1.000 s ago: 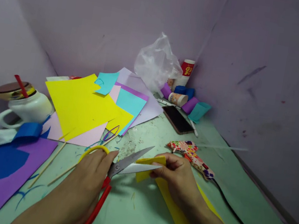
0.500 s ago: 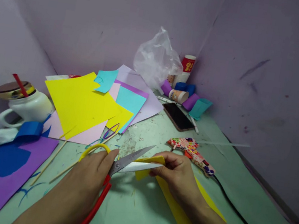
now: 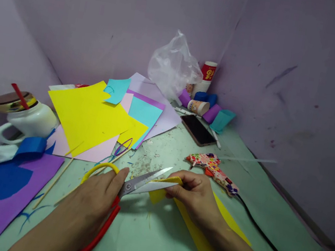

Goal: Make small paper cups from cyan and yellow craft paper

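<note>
Left hand (image 3: 96,195) gripping scissors (image 3: 128,186), right hand (image 3: 195,192) pinching paper (image 3: 156,195), red cup (image 3: 208,69), gold lettering (image 3: 209,74) unclear

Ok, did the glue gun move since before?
No. The glue gun keeps its place against the phone; both just shift slightly together in the picture.

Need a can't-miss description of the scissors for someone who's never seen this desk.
Over the pale green tabletop, find the left hand. It grips the scissors, whose parted blades point towards the right hand and its small yellow paper. Metal blades and mismatched yellow and red handles set them apart from that paper.
</note>
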